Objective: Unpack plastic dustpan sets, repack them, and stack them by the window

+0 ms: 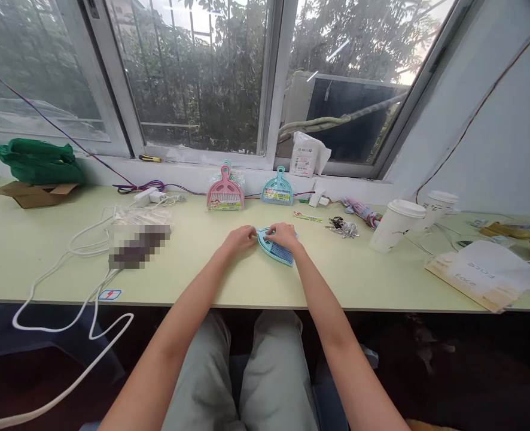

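A light-blue dustpan with a blue-bristled brush (279, 252) lies tilted on the pale table in front of me. My left hand (241, 237) has its fingers closed on the handle end, at the dustpan's left. From the right, my right hand (283, 234) reaches over the top of the set, fingers closed on its upper part. Behind stand a pink dustpan set (225, 190) and another blue dustpan set (277, 187), both against the wall. A green-and-yellow label strip (307, 216) lies just beyond my right hand.
Keys (343, 227) lie right of the hands, near white cups (397, 225). A paper bag (489, 272) is at the right edge. White cables (74, 242), a cardboard box (34, 194) and a green bag (39, 161) are on the left.
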`<state>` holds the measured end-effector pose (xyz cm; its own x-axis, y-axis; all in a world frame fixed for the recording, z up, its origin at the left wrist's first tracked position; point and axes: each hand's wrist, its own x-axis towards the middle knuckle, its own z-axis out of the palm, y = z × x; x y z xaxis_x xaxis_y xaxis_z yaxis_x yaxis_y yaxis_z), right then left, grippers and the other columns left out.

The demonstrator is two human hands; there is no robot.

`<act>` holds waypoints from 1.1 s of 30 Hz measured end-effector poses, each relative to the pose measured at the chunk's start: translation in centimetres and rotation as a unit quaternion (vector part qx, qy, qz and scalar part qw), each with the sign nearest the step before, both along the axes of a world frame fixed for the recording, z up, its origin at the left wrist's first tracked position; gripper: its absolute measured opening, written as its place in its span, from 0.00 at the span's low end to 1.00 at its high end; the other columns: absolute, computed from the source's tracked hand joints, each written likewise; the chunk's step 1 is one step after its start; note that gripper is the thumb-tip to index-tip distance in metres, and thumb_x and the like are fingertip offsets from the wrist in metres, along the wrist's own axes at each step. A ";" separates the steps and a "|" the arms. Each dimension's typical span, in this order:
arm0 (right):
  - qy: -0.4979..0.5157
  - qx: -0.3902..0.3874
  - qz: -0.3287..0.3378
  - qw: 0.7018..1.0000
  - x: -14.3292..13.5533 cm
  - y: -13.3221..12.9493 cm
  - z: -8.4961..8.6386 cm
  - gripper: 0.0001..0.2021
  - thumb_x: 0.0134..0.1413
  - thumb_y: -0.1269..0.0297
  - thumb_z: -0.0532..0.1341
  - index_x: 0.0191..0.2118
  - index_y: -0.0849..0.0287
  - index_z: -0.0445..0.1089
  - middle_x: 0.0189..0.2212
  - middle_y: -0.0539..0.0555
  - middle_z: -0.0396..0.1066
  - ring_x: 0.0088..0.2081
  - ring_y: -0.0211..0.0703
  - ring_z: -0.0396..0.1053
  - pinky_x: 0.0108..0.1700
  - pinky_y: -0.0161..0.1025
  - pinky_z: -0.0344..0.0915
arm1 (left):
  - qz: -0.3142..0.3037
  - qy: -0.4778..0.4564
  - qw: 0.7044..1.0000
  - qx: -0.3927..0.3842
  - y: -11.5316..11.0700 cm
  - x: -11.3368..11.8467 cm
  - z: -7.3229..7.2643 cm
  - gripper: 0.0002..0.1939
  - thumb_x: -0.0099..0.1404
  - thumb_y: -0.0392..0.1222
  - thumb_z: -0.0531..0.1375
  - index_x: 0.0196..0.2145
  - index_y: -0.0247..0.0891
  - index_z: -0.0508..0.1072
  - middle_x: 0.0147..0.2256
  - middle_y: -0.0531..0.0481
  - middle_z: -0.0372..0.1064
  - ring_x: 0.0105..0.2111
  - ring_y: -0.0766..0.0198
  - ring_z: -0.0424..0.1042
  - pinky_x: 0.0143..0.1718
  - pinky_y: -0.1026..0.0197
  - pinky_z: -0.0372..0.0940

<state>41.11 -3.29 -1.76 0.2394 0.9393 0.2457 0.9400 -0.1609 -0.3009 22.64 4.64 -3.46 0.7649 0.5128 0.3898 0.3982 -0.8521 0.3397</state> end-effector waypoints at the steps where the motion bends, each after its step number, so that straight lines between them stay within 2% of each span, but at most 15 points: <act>1: 0.001 -0.006 0.002 1.000 0.0 0.0 0.1 0.08 0.48 0.55 0.65 0.33 0.50 0.77 0.38 0.50 0.76 0.47 0.46 0.67 0.52 0.43 0.52 | 0.011 0.005 0.999 0.047 0.1 -0.1 0.0 0.13 0.57 0.38 0.57 0.42 0.43 0.70 0.41 0.48 0.69 0.42 0.57 0.67 0.38 0.60 0.61; 3: 0.006 -0.008 0.006 1.000 -0.1 0.0 0.1 0.08 0.48 0.56 0.65 0.33 0.51 0.77 0.38 0.50 0.76 0.46 0.46 0.68 0.52 0.43 0.53 | 0.030 0.003 0.990 0.134 0.4 -0.2 -0.2 0.18 0.56 0.36 0.59 0.46 0.42 0.68 0.45 0.45 0.66 0.46 0.55 0.64 0.41 0.58 0.61; 5: 0.012 -0.006 0.020 1.000 -0.5 0.2 0.0 0.08 0.48 0.55 0.65 0.33 0.51 0.77 0.38 0.51 0.76 0.46 0.46 0.68 0.51 0.43 0.55 | 0.031 0.010 0.979 0.200 0.6 0.0 -0.5 0.18 0.57 0.33 0.58 0.47 0.40 0.68 0.46 0.43 0.65 0.47 0.54 0.63 0.43 0.56 0.60; 10: 0.037 0.013 0.067 0.997 -0.9 1.0 -0.9 0.07 0.50 0.56 0.65 0.32 0.52 0.76 0.39 0.50 0.76 0.44 0.43 0.70 0.47 0.38 0.59 | -0.051 0.065 0.953 0.290 0.4 0.5 -0.8 0.15 0.62 0.27 0.50 0.42 0.38 0.69 0.45 0.41 0.66 0.45 0.55 0.64 0.44 0.55 0.57; 13: 0.061 0.023 0.076 0.995 -0.6 1.3 -1.4 0.06 0.49 0.58 0.65 0.32 0.53 0.75 0.39 0.50 0.76 0.43 0.41 0.71 0.45 0.35 0.61 | -0.069 0.088 0.955 0.273 0.2 0.7 -0.7 0.12 0.63 0.27 0.51 0.40 0.37 0.70 0.41 0.41 0.68 0.41 0.56 0.66 0.42 0.56 0.58; 19: 0.075 0.020 0.076 0.994 0.1 1.8 -2.0 0.08 0.48 0.57 0.67 0.33 0.53 0.76 0.38 0.49 0.77 0.42 0.42 0.71 0.43 0.34 0.61 | -0.030 0.117 0.961 0.251 0.0 1.2 -1.2 0.12 0.64 0.27 0.51 0.38 0.35 0.73 0.37 0.42 0.69 0.36 0.58 0.68 0.34 0.60 0.58; 25: 0.058 0.008 0.070 0.996 0.0 1.6 -1.8 0.07 0.48 0.58 0.66 0.34 0.53 0.76 0.39 0.49 0.77 0.43 0.42 0.72 0.44 0.34 0.61 | -0.022 0.098 0.973 0.206 0.0 1.6 -1.1 0.13 0.61 0.26 0.53 0.35 0.36 0.75 0.35 0.42 0.70 0.35 0.59 0.70 0.34 0.61 0.59; 30: 0.045 -0.017 0.069 0.996 -0.6 1.0 -1.1 0.07 0.50 0.58 0.65 0.34 0.51 0.77 0.41 0.48 0.77 0.45 0.43 0.71 0.45 0.34 0.61 | -0.026 0.118 0.969 0.216 -0.2 1.6 -1.0 0.15 0.60 0.25 0.52 0.36 0.36 0.75 0.35 0.42 0.71 0.36 0.58 0.71 0.36 0.60 0.60; 33: 0.037 0.000 0.063 0.997 -1.0 0.5 -0.8 0.07 0.50 0.58 0.64 0.34 0.52 0.77 0.41 0.49 0.77 0.46 0.44 0.72 0.46 0.36 0.61 | -0.034 0.105 0.972 0.207 -0.4 1.3 -1.1 0.15 0.60 0.25 0.52 0.37 0.37 0.75 0.37 0.41 0.71 0.39 0.56 0.70 0.39 0.59 0.62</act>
<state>40.11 -2.75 -2.57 0.1362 0.9633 0.2312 0.9283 -0.0426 -0.3694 23.94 4.27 -4.54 0.8768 0.2912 0.3826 0.3599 -0.9252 -0.1205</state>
